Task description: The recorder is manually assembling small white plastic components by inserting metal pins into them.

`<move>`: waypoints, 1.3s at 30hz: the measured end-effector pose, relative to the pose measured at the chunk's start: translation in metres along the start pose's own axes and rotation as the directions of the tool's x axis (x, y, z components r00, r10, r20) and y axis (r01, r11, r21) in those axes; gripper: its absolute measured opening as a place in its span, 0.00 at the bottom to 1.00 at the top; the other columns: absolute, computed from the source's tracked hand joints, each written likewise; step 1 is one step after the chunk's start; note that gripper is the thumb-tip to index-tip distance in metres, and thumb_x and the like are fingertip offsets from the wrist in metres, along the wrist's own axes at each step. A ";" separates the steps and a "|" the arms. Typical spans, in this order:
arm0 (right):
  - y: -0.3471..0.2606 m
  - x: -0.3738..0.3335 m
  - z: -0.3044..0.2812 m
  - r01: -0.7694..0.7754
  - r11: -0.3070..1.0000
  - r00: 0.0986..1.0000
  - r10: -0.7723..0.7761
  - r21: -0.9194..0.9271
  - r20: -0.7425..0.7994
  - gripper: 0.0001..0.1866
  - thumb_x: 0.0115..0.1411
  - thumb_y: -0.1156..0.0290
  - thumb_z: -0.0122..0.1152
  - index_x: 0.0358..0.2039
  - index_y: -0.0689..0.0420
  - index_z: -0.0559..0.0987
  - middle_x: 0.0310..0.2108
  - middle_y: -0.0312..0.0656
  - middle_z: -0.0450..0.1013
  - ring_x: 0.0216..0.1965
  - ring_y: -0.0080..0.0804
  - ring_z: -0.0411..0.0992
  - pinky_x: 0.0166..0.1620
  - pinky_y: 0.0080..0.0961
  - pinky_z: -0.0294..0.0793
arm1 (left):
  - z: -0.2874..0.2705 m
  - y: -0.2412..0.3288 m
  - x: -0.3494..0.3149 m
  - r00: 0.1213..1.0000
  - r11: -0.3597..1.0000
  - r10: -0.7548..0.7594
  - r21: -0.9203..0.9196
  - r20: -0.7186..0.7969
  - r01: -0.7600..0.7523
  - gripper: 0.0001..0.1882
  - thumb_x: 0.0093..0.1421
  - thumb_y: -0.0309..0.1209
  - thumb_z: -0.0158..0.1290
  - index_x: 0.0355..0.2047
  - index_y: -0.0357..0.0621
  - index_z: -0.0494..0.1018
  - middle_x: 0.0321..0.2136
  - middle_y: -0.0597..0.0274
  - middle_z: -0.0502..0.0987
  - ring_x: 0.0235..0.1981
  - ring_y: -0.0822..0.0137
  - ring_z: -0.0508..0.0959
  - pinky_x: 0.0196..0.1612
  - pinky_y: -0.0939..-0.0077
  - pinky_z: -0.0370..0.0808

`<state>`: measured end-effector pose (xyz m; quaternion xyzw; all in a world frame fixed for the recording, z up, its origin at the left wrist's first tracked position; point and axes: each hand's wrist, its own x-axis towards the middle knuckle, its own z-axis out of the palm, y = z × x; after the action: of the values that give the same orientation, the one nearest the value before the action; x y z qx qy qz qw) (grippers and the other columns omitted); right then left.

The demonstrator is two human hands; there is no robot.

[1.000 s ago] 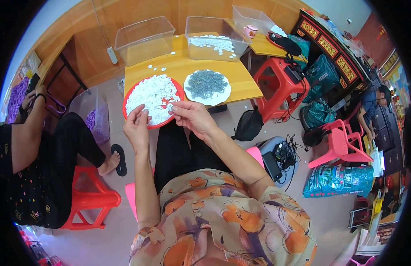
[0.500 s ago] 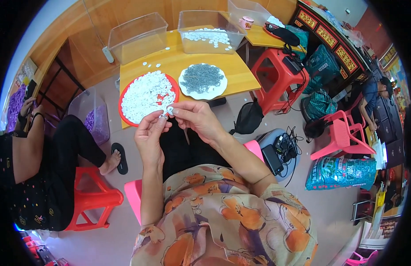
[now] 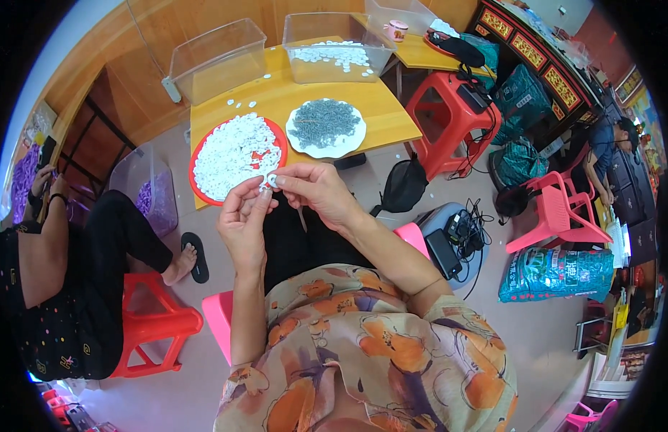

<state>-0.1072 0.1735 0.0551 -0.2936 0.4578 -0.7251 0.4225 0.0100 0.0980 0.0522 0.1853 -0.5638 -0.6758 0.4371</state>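
My left hand (image 3: pixel 243 216) and my right hand (image 3: pixel 317 191) meet fingertip to fingertip over my lap, at the near edge of the table. Both are closed in a pinch around small white plastic pieces (image 3: pixel 270 180); their exact shape is too small to make out. Just beyond my left hand, a red round tray (image 3: pixel 282 137) holds a heap of small white pieces (image 3: pixel 229 162). To its right, a white scalloped plate (image 3: pixel 332 153) carries a pile of small grey metal pins (image 3: pixel 325 122).
Two clear plastic bins (image 3: pixel 217 61) (image 3: pixel 341 32) stand at the table's (image 3: pixel 388 119) back. A person (image 3: pixel 53 288) sits at left by a purple-filled bin (image 3: pixel 150 194). Red stools (image 3: pixel 449 108), a pink chair (image 3: pixel 553 216), green bags (image 3: pixel 557 275) and a cable heap (image 3: pixel 460 237) stand at right.
My hands stay pinched together and the fingertips have moved slightly closer. The whole view has shifted a little.
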 end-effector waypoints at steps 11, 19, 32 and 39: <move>-0.001 -0.003 0.002 0.110 0.980 0.994 -0.111 -0.168 0.005 0.09 0.54 0.73 0.58 0.33 0.64 0.78 0.21 0.32 0.71 0.20 0.12 0.64 0.23 0.09 0.62 | 0.007 0.001 -0.006 0.994 0.991 0.106 0.086 -0.041 -0.102 0.13 0.53 0.20 0.53 0.40 0.34 0.71 0.26 0.66 0.73 0.25 0.79 0.73 0.30 0.89 0.70; -0.008 -0.005 -0.002 0.123 0.975 0.992 -0.113 -0.183 0.064 0.08 0.54 0.73 0.58 0.33 0.63 0.78 0.23 0.34 0.73 0.20 0.13 0.65 0.23 0.09 0.63 | 0.007 0.002 -0.006 0.996 0.997 0.073 0.028 -0.043 -0.072 0.13 0.53 0.20 0.54 0.40 0.34 0.70 0.25 0.65 0.74 0.24 0.78 0.73 0.29 0.88 0.70; -0.016 -0.003 -0.016 -0.005 0.987 0.987 0.031 -0.164 0.157 0.08 0.54 0.69 0.59 0.29 0.61 0.78 0.21 0.32 0.71 0.19 0.13 0.62 0.22 0.10 0.60 | -0.004 -0.001 0.008 0.974 0.999 0.021 -0.043 0.226 -0.011 0.15 0.53 0.21 0.53 0.43 0.35 0.71 0.36 0.58 0.74 0.43 0.69 0.71 0.47 0.78 0.66; -0.017 -0.008 -0.012 -0.059 0.994 0.975 0.077 -0.091 0.207 0.09 0.55 0.69 0.59 0.28 0.63 0.77 0.19 0.32 0.69 0.19 0.14 0.62 0.22 0.10 0.59 | -0.009 -0.011 0.008 0.932 0.980 0.189 -0.004 0.309 -0.197 0.13 0.52 0.24 0.53 0.40 0.37 0.74 0.39 0.58 0.74 0.50 0.61 0.67 0.54 0.68 0.61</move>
<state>-0.1189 0.1891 0.0651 -0.3702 0.4506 -0.6552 0.4802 0.0075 0.0860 0.0414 0.0272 -0.6495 -0.6425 0.4057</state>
